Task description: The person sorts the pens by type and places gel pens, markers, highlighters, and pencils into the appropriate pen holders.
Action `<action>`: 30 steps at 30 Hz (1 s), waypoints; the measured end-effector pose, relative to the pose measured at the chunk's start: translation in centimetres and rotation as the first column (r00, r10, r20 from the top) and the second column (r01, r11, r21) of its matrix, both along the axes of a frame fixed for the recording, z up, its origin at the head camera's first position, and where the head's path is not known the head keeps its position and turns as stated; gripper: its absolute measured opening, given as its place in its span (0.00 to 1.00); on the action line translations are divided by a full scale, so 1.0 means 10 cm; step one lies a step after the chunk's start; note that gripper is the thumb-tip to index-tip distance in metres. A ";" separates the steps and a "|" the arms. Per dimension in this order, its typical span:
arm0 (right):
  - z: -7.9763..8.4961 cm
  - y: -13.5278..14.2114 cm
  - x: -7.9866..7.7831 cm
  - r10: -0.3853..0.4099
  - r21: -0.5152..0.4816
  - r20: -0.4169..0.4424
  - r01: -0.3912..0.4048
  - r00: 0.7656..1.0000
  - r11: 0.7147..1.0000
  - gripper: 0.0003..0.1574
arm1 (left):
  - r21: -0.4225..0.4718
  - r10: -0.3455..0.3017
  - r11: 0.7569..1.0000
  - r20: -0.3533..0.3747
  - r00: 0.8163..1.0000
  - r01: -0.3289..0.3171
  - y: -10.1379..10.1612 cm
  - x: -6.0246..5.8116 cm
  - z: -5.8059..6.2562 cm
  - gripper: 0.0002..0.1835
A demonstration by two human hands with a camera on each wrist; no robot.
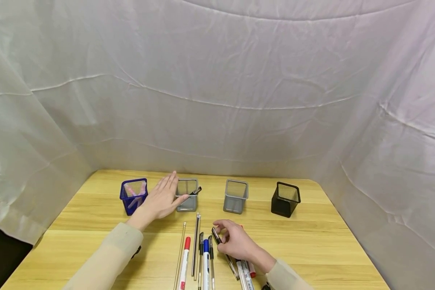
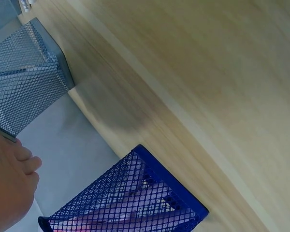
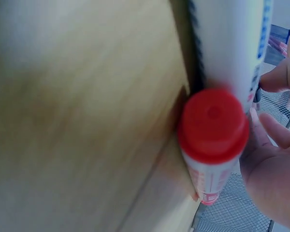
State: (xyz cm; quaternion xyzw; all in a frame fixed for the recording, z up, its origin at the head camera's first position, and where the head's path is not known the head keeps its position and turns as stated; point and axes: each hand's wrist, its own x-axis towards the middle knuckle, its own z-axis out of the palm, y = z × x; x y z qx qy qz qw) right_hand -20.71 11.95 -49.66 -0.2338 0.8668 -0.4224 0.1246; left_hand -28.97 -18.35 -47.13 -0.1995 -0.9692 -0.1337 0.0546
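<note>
My left hand (image 1: 163, 199) rests against the left grey mesh pen holder (image 1: 187, 204), fingers straight along its left side and thumb across the front rim. A black-capped pen (image 1: 195, 191) leans in that holder. With bent fingers and thumb, my right hand (image 1: 239, 243) pinches a clear-barrelled pen with a black cap (image 1: 216, 236), which slants over the table. In the right wrist view, a red-capped marker (image 3: 214, 128) and a white marker barrel (image 3: 229, 43) are close to the camera and partly block the right hand (image 3: 275, 164).
A blue mesh holder (image 1: 121, 194) with pink pens stands at the left. Another grey holder (image 1: 235, 204) and a black one (image 1: 283, 207) are farther right. In front lie a red marker (image 1: 184, 264), a blue-capped marker (image 1: 206, 262), pencils (image 1: 194, 249) and several pens.
</note>
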 end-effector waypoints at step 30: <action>0.27 0.02 0.06 -0.182 -0.311 -0.120 0.137 0.976 0.941 0.48 | -0.035 0.003 0.999 -0.011 1.000 -0.003 0.01 0.02 0.04 0.49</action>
